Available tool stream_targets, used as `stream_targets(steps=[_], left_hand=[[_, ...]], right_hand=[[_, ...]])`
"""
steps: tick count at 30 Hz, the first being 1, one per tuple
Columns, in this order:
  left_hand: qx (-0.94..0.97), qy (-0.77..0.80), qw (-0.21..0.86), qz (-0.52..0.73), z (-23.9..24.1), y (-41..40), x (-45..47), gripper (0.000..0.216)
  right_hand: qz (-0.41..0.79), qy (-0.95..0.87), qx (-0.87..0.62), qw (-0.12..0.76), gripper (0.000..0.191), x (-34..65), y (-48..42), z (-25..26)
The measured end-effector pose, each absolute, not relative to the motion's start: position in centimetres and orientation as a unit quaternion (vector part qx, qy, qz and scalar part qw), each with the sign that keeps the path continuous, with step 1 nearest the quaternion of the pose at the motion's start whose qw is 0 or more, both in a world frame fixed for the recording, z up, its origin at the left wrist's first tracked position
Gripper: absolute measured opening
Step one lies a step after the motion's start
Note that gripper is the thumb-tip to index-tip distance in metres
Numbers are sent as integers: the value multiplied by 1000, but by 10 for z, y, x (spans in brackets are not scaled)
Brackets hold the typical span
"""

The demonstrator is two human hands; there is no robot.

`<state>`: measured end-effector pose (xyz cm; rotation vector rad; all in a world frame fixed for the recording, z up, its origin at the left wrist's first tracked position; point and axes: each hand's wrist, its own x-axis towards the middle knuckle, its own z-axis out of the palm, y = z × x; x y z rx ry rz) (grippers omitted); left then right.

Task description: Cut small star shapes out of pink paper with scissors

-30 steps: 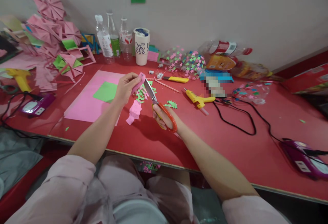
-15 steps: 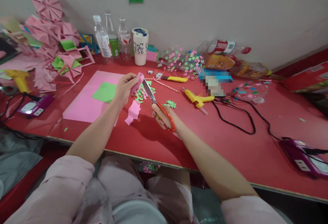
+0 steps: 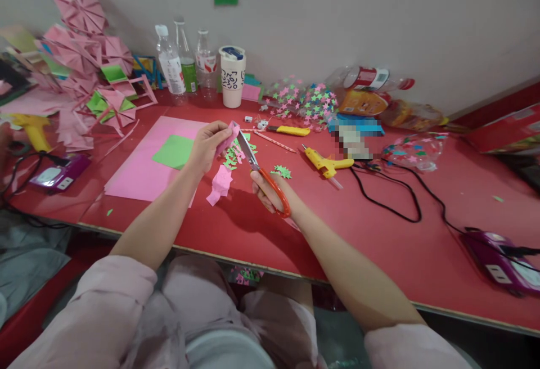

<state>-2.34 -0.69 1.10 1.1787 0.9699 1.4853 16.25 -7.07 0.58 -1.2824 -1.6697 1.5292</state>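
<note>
Now the left hand [image 3: 207,145] pinches a pink strip [image 3: 226,138], thumb and forefinger clamped together on it, its end poking out past the fingertips. Opposite, the right hand [image 3: 264,192] has its fingers closed about the orange handles of the scissors [image 3: 252,161], and the blades point away from those fingers, up to the edge of the strip; whether metal touches paper I cannot tell. Beneath the left fingertips and the blades, scraps [image 3: 230,160] in green and pink lie on the red table [image 3: 358,234], with a larger pink offcut [image 3: 220,183] nearer the body. Just beyond the right fingers sit some green stars [image 3: 282,171]. Left of the left fingers, a green square [image 3: 171,151] rests on a pink sheet [image 3: 135,172]. Past both hands' fingertips are a striped straw [image 3: 276,142] and a yellow cutter [image 3: 292,131], and farther off an upright cup [image 3: 232,79]. Well to the right of the right fingers, a glue gun [image 3: 327,163] lies on its side.
</note>
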Motion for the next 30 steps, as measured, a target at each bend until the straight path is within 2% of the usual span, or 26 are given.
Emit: stream_targets(steps=[5,9,15,23,30], left_hand=[[477,379,525,594,14,-8,-27,9],[447,338,601,570,17,-11,-25,16],[289,301,692,589,18,-8,-22,17],[253,315,650,643,11,1,-19,18],[245,306,626,675,11,2,-22,22]], right_hand=[[553,-621,-485,271,49,163,-68,7],[531,-611,-488,326,49,165,-66,8],[490,-604,-504,377,46,165,-67,7],[454,-649,-524,313,51,162,-65,-8],[459,-651,-521,308,50,162,-65,-7]])
